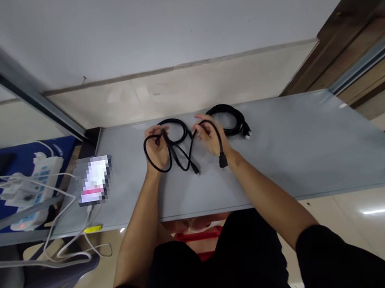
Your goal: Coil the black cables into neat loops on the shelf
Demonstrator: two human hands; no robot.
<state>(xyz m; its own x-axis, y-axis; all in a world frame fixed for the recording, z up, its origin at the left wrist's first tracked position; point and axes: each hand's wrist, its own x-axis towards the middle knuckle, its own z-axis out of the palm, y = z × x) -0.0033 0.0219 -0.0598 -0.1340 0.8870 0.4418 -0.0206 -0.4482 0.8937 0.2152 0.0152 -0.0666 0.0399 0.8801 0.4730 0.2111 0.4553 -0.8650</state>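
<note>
A black power cord (pixel 188 156) loops between my two hands over the grey table. My left hand (pixel 157 149) is closed on it, with one loop hanging around the fingers and wrist. The cord also runs through the closed fingers of my right hand (pixel 210 136). From there an end with a pronged plug (pixel 222 159) hangs down beside the wrist. A smaller connector (pixel 195 168) at another end hangs between the hands. Just behind my right hand, a second black cable (pixel 230 117) lies coiled on the table, its connector end (pixel 246 131) pointing forward.
The grey table (pixel 306 150) meets a wall at the back. At the left lies a phone (pixel 95 180) with a lit screen, plugged into a white cable. Beyond the metal frame post (pixel 38 102) sits a white power strip (pixel 41 192) with several chargers. Wooden boards (pixel 356 25) stand at the right.
</note>
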